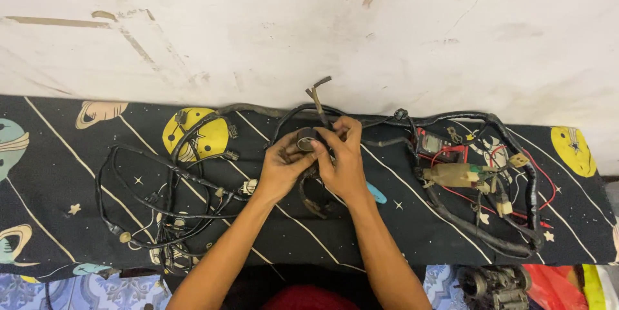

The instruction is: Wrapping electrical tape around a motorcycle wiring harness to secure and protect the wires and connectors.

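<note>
Black cloth printed with planets and stars (58,174) covers the table, and a long black wiring harness (477,226) sprawls across it from left to right, its branches looping well out to both sides. At its middle the left hand (280,171) and right hand (345,161) meet, both closed around a small dark round fitting (305,138) on the harness, equally near, a taped stub (318,96) rising upright just above; fingers hide most of the fitting.

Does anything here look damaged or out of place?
Yes. The black wiring harness sprawls in tangled loops across the space-print cloth, red wires spilling out at the right. The wall behind is stained and scuffed.
</note>
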